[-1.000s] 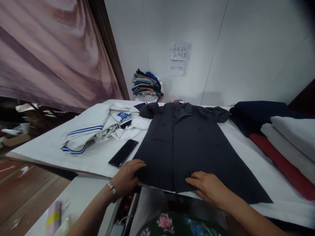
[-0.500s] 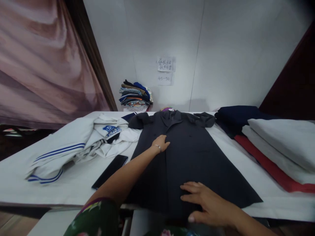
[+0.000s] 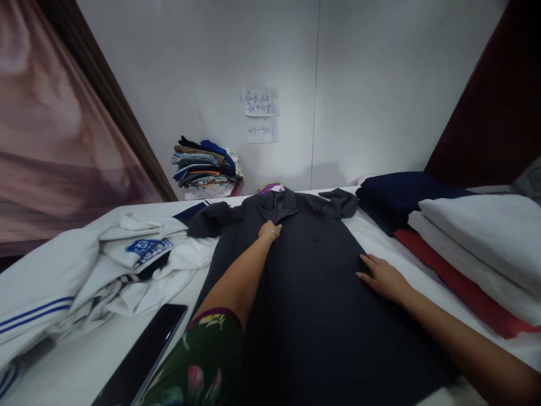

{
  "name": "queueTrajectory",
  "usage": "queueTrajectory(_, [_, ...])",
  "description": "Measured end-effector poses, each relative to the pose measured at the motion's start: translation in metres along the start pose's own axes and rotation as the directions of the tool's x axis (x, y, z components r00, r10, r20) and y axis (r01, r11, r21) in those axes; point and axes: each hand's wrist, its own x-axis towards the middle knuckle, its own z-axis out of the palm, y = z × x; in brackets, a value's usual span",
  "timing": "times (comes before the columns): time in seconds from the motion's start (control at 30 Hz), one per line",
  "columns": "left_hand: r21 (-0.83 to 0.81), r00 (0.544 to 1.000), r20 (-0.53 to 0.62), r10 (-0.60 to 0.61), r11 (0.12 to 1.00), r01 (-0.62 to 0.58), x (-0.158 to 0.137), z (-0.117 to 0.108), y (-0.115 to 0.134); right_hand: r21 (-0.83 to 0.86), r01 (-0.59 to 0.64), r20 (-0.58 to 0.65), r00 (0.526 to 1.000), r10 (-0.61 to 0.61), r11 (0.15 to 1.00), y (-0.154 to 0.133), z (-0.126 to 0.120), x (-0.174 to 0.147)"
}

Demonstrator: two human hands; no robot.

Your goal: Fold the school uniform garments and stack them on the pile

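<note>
A dark grey coat [image 3: 308, 293] with a notched collar lies front up on the table, its body toward me and its sleeves folded at the far end. My left hand [image 3: 269, 230], wearing a bracelet, is closed on the front edge of the coat just below the lapel; its fingertips are partly hidden. At the coat's right side edge rests my right hand [image 3: 382, 276], fingers apart and touching the cloth, gripping nothing.
White clothing with blue stripes [image 3: 127, 259] lies crumpled at left, beside a dark phone [image 3: 141, 355]. Folded white [image 3: 486, 231], red [image 3: 448, 276] and navy garments [image 3: 393, 194] are stacked at right. Behind stand piled clothes [image 3: 207, 166] and a wall with paper notes [image 3: 261, 104].
My left hand has shifted up to the lapel and closed there. My right hand has moved from the lower front to the coat's right edge. The view has come closer.
</note>
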Motion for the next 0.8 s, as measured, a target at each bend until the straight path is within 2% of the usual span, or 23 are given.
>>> queueTrajectory(0.1, [-0.088, 0.999, 0.013, -0.039, 0.995, 0.04, 0.023, 0.004, 0.007, 0.049, -0.081, -0.041, 0.996, 0.083, 0.996, 0.005, -0.004, 0.024])
queueTrajectory(0.17, [-0.145, 0.999, 0.006, -0.036, 0.989, 0.036, 0.035, 0.005, 0.012, 0.142, -0.11, -0.071, 0.99, 0.121, 0.984, 0.007, -0.007, 0.036])
queueTrajectory(0.27, [-0.2, 0.999, -0.012, -0.038, 0.979, 0.035, 0.042, 0.006, 0.014, 0.29, -0.154, -0.104, 0.976, 0.191, 0.944, 0.015, -0.008, 0.048])
queueTrajectory(0.33, [-0.214, 0.998, -0.02, -0.064, 0.975, 0.058, 0.041, 0.006, 0.011, 0.314, -0.198, -0.095, 0.967, 0.238, 0.928, 0.02, -0.004, 0.05])
queueTrajectory(0.47, [-0.262, 0.998, 0.007, -0.067, 0.963, 0.067, 0.033, 0.004, 0.0, 0.193, -0.192, -0.117, 0.969, 0.217, 0.962, 0.023, 0.007, 0.045])
queueTrajectory(0.6, [-0.372, 0.995, 0.094, -0.017, 0.927, 0.051, 0.018, -0.004, -0.012, 0.064, -0.189, -0.103, 0.975, 0.195, 0.98, 0.014, 0.003, 0.035])
queueTrajectory(0.8, [-0.469, 0.959, 0.282, 0.028, 0.876, 0.112, -0.034, -0.007, -0.032, -0.019, -0.262, -0.019, 0.965, 0.261, 0.965, 0.006, -0.014, 0.002])
